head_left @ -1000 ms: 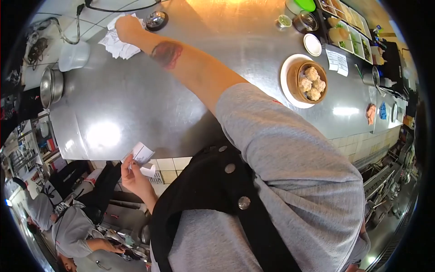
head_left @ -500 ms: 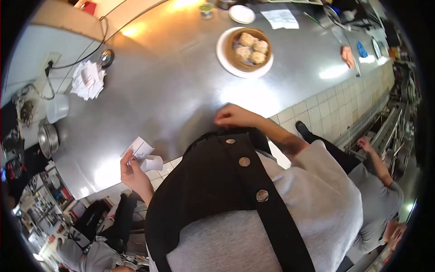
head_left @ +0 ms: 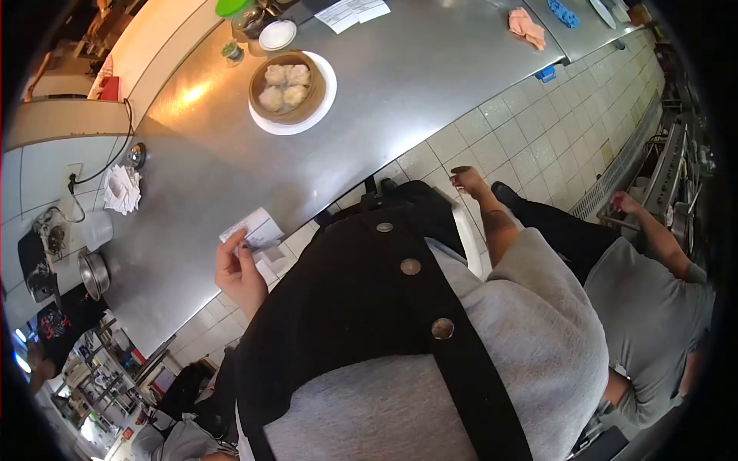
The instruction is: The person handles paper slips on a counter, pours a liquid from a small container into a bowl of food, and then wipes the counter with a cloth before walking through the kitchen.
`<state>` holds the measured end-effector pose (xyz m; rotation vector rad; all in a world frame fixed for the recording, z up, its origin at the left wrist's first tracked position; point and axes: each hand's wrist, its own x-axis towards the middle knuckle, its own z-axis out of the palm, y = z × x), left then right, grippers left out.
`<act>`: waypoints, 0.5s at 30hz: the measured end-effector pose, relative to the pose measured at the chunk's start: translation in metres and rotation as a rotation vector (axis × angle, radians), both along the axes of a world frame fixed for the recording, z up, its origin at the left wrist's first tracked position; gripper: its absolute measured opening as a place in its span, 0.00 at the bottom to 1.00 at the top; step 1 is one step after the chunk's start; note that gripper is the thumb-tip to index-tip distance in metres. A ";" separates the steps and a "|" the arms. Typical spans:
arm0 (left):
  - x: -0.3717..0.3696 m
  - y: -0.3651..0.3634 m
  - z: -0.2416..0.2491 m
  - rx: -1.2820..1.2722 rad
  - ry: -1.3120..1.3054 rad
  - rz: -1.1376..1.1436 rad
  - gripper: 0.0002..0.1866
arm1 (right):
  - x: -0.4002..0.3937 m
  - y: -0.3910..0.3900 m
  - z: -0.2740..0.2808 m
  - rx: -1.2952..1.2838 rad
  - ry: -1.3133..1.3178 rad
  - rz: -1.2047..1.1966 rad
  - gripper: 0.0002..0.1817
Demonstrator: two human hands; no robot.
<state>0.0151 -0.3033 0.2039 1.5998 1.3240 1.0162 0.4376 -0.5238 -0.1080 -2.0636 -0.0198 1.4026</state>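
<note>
In my left hand (head_left: pixel 241 270) a printed paper slip (head_left: pixel 263 227) is pinched between thumb and fingers, over the steel counter's front edge. The slip's lower end curls down below my fingers. My right hand (head_left: pixel 467 181) hangs beside my body above the tiled floor, fingers loosely bent and apart, holding nothing that I can see. Farther back on the counter (head_left: pixel 231 161), a round bamboo steamer (head_left: pixel 261 110) with several dumplings (head_left: pixel 286 86) stands on a white plate (head_left: pixel 329 92).
Crumpled paper slips (head_left: pixel 123 189) and a call bell (head_left: pixel 137 155) lie at the counter's left. Printed sheets (head_left: pixel 354 12), an orange cloth (head_left: pixel 526 28) and a blue cloth (head_left: pixel 563 13) lie farther along. A co-worker (head_left: pixel 649 307) stands at the right; metal bowls (head_left: pixel 94 274) are at the left.
My view has turned, so the steamer and plate appear farther left. My right hand has moved away from the counter's edge to my side. The slip stays in my left hand, now raised slightly.
</note>
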 end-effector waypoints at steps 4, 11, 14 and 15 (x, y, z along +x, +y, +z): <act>0.018 -0.036 -0.012 0.019 -0.004 -0.033 0.09 | 0.024 0.019 -0.039 0.076 0.172 -0.361 0.12; 0.028 -0.071 -0.021 -0.047 0.055 -0.065 0.10 | 0.049 0.078 -0.041 0.556 0.283 -0.721 0.24; 0.030 -0.074 -0.021 -0.046 0.068 -0.046 0.10 | 0.077 0.099 -0.035 0.692 0.339 -0.991 0.28; 0.034 -0.076 -0.018 -0.032 0.080 -0.060 0.10 | 0.089 0.103 -0.033 0.698 0.341 -1.001 0.28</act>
